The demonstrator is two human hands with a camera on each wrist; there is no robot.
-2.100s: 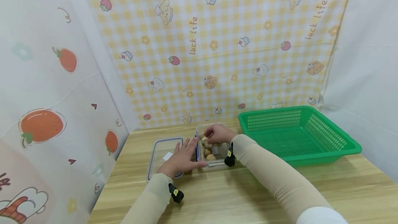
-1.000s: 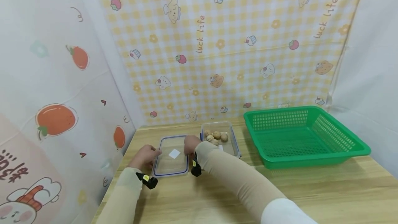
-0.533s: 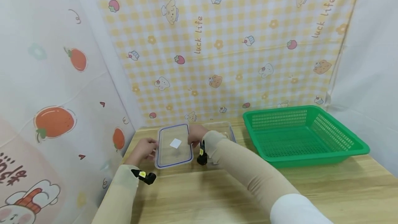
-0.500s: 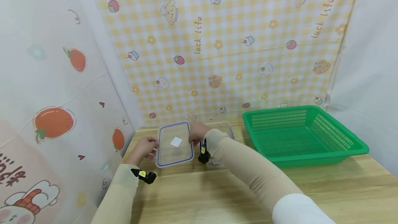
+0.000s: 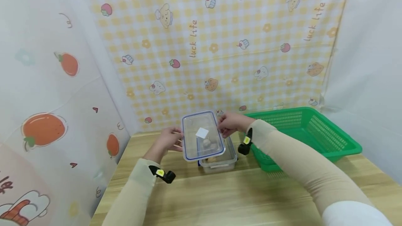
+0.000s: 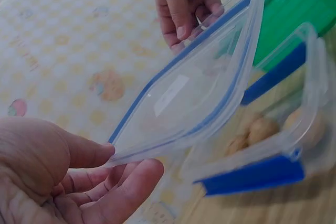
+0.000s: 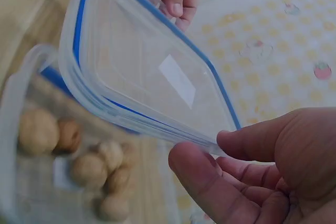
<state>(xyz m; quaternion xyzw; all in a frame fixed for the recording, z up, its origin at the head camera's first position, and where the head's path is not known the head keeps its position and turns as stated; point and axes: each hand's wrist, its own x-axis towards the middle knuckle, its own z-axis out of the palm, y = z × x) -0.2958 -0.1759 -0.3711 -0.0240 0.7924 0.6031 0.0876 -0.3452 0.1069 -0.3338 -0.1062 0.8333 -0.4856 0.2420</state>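
Held between both hands is a clear plastic lid [image 5: 194,145] with a blue seal and a white label. My left hand [image 5: 170,140] pinches its left edge between thumb and fingers. At the opposite edge my right hand [image 5: 233,124] pinches it the same way. The lid is tilted, partly over a clear food container [image 5: 220,166] on the table. Inside the container are several walnuts [image 7: 89,170], seen best in the right wrist view; in the head view the lid covers most of them. A blue clip [image 6: 252,176] hangs from the container's side in the left wrist view.
A large green plastic basket [image 5: 337,136] stands on the right of the wooden table [image 5: 201,194], close beside the container and my right forearm. Behind the table hangs a yellow checked cloth [image 5: 185,76]; a printed cloth [image 5: 44,90] hangs at the left.
Both hands first moved from the container to the lid lying on its left. They then raised the lid off the table and carried it rightward, tilted, to over the container.
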